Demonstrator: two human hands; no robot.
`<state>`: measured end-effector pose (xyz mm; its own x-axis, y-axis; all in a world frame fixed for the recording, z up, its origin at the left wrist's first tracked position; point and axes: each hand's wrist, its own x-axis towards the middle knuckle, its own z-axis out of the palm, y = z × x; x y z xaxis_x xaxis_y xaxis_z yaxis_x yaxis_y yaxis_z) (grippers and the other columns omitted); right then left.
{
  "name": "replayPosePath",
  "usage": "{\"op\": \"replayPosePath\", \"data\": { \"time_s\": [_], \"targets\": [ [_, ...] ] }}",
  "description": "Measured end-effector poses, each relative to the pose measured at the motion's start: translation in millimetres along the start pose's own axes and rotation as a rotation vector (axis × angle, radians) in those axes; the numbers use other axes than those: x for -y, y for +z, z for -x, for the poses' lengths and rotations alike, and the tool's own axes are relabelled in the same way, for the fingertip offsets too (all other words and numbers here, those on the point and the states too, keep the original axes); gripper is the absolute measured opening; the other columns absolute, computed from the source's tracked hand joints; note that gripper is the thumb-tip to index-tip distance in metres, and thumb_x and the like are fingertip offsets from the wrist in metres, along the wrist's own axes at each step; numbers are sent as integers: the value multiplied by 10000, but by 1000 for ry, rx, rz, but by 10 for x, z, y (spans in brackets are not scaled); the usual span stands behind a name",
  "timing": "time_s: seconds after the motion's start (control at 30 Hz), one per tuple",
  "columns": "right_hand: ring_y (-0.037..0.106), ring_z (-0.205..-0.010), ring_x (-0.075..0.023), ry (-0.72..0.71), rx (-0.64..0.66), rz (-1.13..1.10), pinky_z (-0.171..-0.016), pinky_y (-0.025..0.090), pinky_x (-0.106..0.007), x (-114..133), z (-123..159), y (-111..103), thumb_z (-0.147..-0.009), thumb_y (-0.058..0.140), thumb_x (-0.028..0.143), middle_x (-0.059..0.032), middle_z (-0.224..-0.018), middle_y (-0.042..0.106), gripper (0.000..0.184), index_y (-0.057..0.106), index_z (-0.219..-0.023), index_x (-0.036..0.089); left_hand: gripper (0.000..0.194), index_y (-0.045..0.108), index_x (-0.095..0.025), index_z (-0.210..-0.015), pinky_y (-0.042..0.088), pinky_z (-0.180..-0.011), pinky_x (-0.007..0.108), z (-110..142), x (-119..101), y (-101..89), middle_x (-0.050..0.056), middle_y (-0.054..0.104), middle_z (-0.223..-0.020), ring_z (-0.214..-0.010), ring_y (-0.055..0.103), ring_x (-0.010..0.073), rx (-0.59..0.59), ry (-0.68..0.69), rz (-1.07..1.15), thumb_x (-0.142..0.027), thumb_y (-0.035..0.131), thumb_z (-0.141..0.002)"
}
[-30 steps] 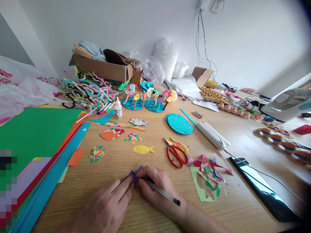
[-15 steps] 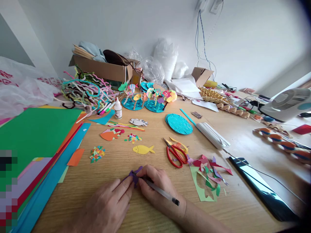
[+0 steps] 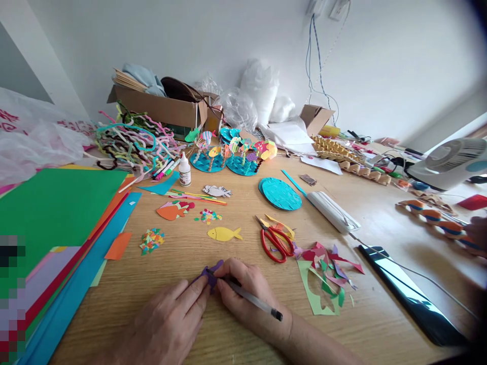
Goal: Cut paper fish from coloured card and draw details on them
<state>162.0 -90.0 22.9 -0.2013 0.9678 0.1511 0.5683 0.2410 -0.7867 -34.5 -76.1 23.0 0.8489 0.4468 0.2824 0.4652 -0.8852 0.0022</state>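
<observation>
Close in front of me, a small purple paper cutout [image 3: 207, 280] lies on the wooden table, mostly covered by my hands. The fingertips of my left hand [image 3: 169, 314] press together on its left side and hold it down. A pen [image 3: 254, 299] with a clear barrel and black end is pinched in my right hand [image 3: 247, 289], its tip on the purple paper. Just beyond lies a yellow paper fish [image 3: 222, 233] with a drawn eye and gill line. Red-handled scissors [image 3: 276, 241] rest to the right, partly over yellow and orange scraps.
Coloured paper sheets [image 3: 76, 203] fill the left. Confetti piles [image 3: 152, 241], a glue bottle [image 3: 184, 172] and blue discs [image 3: 281, 194] lie ahead. Paper scraps [image 3: 323, 279], a phone [image 3: 411, 294] and a white pouch [image 3: 333, 212] are right. Another person's hand [image 3: 477, 230] shows at the right edge.
Another person's hand has come into view at the right edge, near the orange and blue braided strip. My hands, the pen and the purple paper have hardly moved.
</observation>
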Motion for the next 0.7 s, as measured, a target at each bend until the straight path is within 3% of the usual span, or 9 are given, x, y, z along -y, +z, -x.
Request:
{"op": "replayPosePath", "data": {
  "time_s": [0.13, 0.4, 0.7],
  "targets": [
    [568, -569, -120, 16, 10, 19, -554, 428, -209, 8, -4, 0, -765, 487, 146, -9, -677, 643, 107, 576, -805, 191, 387, 584, -198, -1233, 473, -832, 258, 0, -1, -9, 45, 677, -1146, -955, 613, 169, 0, 21, -3, -197, 360, -917],
    [551, -539, -106, -21, -11, -8, -547, 427, -193, -14, 9, 19, -731, 493, 113, 12, -651, 626, 127, 569, -788, 197, 360, 631, -197, -1148, 463, -852, 270, 10, -1, -23, 43, 660, -1175, -997, 596, 174, 33, -4, 48, -173, 374, -896],
    [546, -529, -103, 9, -28, 24, -529, 415, -190, -24, 8, 13, -756, 484, 128, 6, -643, 625, 120, 576, -800, 191, 389, 585, -193, -1223, 479, -853, 286, 18, 8, -11, 61, 634, -1220, -976, 607, 185, 65, -12, 56, -161, 382, -893]
  ]
}}
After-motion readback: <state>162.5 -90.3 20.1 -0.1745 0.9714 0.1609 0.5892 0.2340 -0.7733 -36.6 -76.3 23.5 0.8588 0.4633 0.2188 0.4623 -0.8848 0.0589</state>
